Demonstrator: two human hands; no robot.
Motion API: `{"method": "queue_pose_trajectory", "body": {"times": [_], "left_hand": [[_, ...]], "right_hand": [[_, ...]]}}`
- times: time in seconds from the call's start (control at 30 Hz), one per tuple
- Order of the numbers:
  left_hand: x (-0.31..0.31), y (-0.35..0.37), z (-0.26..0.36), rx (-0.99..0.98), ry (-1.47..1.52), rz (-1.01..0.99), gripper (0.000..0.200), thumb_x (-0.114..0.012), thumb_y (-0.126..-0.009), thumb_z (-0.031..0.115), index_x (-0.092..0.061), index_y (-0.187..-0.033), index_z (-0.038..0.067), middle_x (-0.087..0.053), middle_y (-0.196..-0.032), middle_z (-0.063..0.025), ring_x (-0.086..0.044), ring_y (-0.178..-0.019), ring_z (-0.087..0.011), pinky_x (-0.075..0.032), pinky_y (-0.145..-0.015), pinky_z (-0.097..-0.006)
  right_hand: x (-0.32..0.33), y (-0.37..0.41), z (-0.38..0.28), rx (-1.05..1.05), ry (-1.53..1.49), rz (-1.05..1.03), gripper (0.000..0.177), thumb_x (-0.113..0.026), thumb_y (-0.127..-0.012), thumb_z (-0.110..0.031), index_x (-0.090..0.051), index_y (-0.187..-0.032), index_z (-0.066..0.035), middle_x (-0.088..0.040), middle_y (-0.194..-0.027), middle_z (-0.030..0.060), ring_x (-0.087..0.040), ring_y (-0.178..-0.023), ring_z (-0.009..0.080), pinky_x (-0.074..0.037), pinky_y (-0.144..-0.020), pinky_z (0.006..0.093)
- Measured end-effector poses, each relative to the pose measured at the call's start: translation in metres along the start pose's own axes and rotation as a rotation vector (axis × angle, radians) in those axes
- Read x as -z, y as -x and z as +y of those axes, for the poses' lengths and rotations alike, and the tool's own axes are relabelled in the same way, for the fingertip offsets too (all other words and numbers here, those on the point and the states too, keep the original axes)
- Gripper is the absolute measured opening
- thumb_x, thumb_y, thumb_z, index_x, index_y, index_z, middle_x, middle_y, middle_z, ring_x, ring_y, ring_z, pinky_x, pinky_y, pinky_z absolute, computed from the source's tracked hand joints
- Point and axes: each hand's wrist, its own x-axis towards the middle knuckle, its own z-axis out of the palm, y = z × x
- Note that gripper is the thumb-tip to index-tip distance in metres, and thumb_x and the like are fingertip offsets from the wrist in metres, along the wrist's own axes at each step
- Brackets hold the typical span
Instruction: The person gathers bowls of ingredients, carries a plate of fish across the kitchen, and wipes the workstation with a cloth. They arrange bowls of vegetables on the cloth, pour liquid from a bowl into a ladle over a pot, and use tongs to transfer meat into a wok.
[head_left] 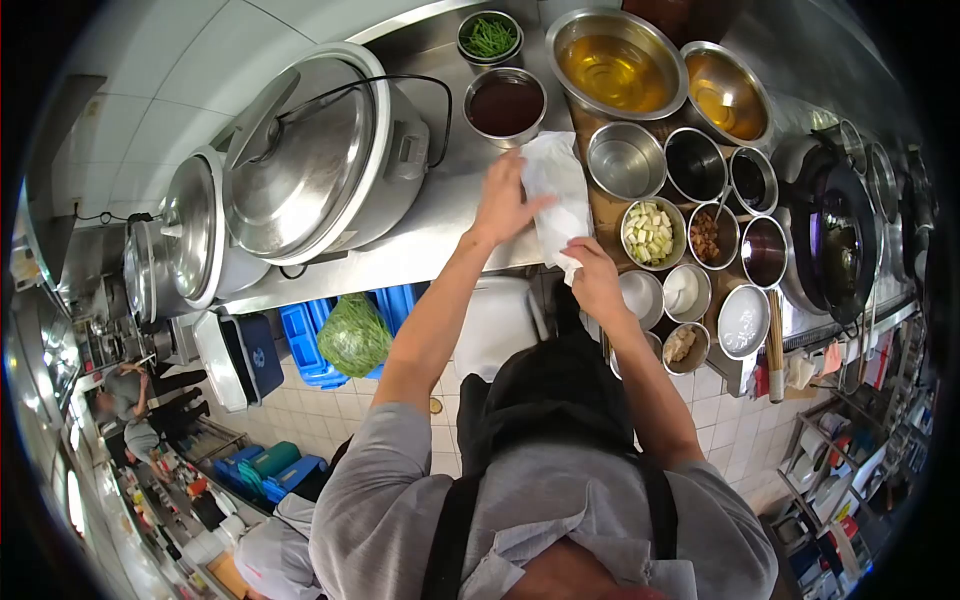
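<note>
A folded white cloth [562, 200] lies lengthwise on the steel counter beside the bowls. My left hand [505, 200] rests at its left edge, thumb spread away from the fingers over the cloth. The near end of the cloth is pinched in my right hand [597, 285]. Just beyond my left hand stands a steel pot of dark red liquid [506, 105]. To the right of the cloth are a steel bowl of clear liquid [626, 160] and a bowl of chopped pale green vegetable [653, 235].
Large lidded cookers [300, 160] line the counter's left. Bowls of yellow oil [620, 70] stand at the back, and a dark wok [838, 235] at the right. Below the counter a bagged cabbage [355, 335] sits on blue crates. Other people [130, 400] stand at far left.
</note>
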Motion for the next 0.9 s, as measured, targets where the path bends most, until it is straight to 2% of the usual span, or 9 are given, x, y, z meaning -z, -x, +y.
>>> {"method": "queue_pose_trajectory", "body": {"times": [0.03,0.07,0.13,0.17,0.33,0.47,0.63,0.9], "left_hand": [[-0.004,-0.005,-0.01,0.061,0.104,0.156,0.079,-0.084,-0.08,0.034,-0.046,-0.139,-0.004,-0.051,-0.14,-0.0244,-0.047,-0.135,-0.04,-0.037,-0.114,-0.0605],[0.001,-0.015,-0.001,0.293,0.252,0.344,0.041,-0.073,-0.092,0.016,-0.05,-0.121,-0.003,-0.061,-0.111,-0.0191,-0.065,-0.1,-0.0319,-0.058,-0.089,-0.0509],[0.019,-0.044,-0.005,0.645,0.869,0.391,0.04,-0.07,-0.095,0.016,-0.046,-0.12,-0.004,-0.061,-0.109,-0.0199,-0.068,-0.089,-0.0294,-0.061,-0.077,-0.0445],[0.024,-0.057,-0.011,0.815,1.183,0.409,0.039,-0.068,-0.097,0.016,-0.045,-0.12,-0.005,-0.061,-0.107,-0.0203,-0.069,-0.084,-0.0282,-0.063,-0.071,-0.0413],[0.031,-0.082,-0.027,0.832,1.295,0.36,0.023,-0.057,-0.099,0.003,-0.04,-0.112,-0.004,-0.06,-0.102,-0.0227,-0.071,-0.084,-0.0348,-0.067,-0.07,-0.0401],[0.031,-0.086,-0.029,0.808,1.347,0.379,0.021,-0.054,-0.096,-0.003,-0.039,-0.11,-0.005,-0.058,-0.103,-0.0238,-0.071,-0.082,-0.0365,-0.068,-0.074,-0.0426],[0.025,-0.09,-0.025,0.792,1.315,0.439,0.017,-0.051,-0.092,-0.006,-0.039,-0.104,-0.005,-0.055,-0.102,-0.0219,-0.069,-0.079,-0.0351,-0.07,-0.071,-0.0425],[0.031,-0.091,-0.012,0.766,1.313,0.481,0.015,-0.052,-0.091,-0.006,-0.039,-0.099,-0.004,-0.054,-0.099,-0.02,-0.07,-0.077,-0.0349,-0.07,-0.07,-0.0415]], "right_hand": [[0.003,-0.001,-0.001,-0.018,-0.081,-0.008,0.035,-0.056,-0.074,0.008,-0.068,-0.106,0.003,-0.065,-0.114,0.0204,-0.065,-0.102,0.0421,-0.053,-0.09,0.0462],[0.004,-0.004,-0.004,-0.021,-0.083,0.01,0.031,-0.056,-0.074,0.008,-0.068,-0.102,0.003,-0.065,-0.108,0.02,-0.065,-0.1,0.0418,-0.052,-0.088,0.0457],[0.0,-0.01,-0.01,-0.031,-0.086,0.047,0.024,-0.057,-0.074,0.007,-0.068,-0.095,0.004,-0.065,-0.097,0.0193,-0.064,-0.095,0.0412,-0.052,-0.086,0.0447],[-0.003,-0.012,-0.009,-0.022,-0.078,0.044,0.023,-0.057,-0.075,0.007,-0.068,-0.095,0.004,-0.064,-0.098,0.0189,-0.064,-0.094,0.0409,-0.052,-0.086,0.0449],[-0.02,-0.016,-0.004,0.002,0.015,0.074,0.019,-0.059,-0.075,0.006,-0.066,-0.093,0.005,-0.063,-0.103,0.018,-0.063,-0.095,0.0394,-0.052,-0.085,0.0449],[-0.021,-0.015,0.002,0.025,0.089,0.091,0.021,-0.062,-0.075,0.004,-0.069,-0.094,0.004,-0.062,-0.116,0.0168,-0.061,-0.105,0.0387,-0.052,-0.093,0.0448],[-0.03,-0.009,0.029,0.003,0.158,0.021,0.027,-0.063,-0.072,0.003,-0.071,-0.098,0.004,-0.059,-0.129,0.0188,-0.058,-0.113,0.0414,-0.048,-0.101,0.0456],[-0.03,-0.006,0.031,0.003,0.231,-0.031,0.032,-0.064,-0.071,0.002,-0.073,-0.102,0.004,-0.055,-0.136,0.0191,-0.054,-0.12,0.0404,-0.046,-0.105,0.0461]]}}
